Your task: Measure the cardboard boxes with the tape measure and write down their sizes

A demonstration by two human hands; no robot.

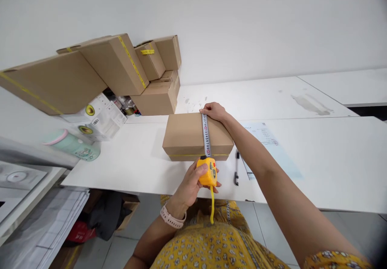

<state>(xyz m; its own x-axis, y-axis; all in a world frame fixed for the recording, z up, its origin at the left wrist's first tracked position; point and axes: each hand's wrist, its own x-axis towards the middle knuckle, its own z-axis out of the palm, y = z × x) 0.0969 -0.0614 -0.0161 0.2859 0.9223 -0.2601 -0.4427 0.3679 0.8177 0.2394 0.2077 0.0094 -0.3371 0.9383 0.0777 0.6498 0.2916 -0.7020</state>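
A closed cardboard box (184, 130) lies on the white table in front of me, with a strip of yellow tape along its near side. My left hand (193, 178) is wrapped round the yellow case of a tape measure (208, 172), just off the box's near edge. The pulled-out blade (206, 134) runs across the box top to the far edge. There my right hand (214, 111) pinches the blade's end against the box; the very tip is hidden under the fingers. A yellow strap hangs from the case.
Right of the box lie a black-capped pen (237, 168) and a pale blue printed sheet (269, 148). Stacked cardboard boxes (111, 63), white boxes with avocado pictures (96, 117) and a mint-green bottle (75, 144) stand at the left. The table's front edge is near my body.
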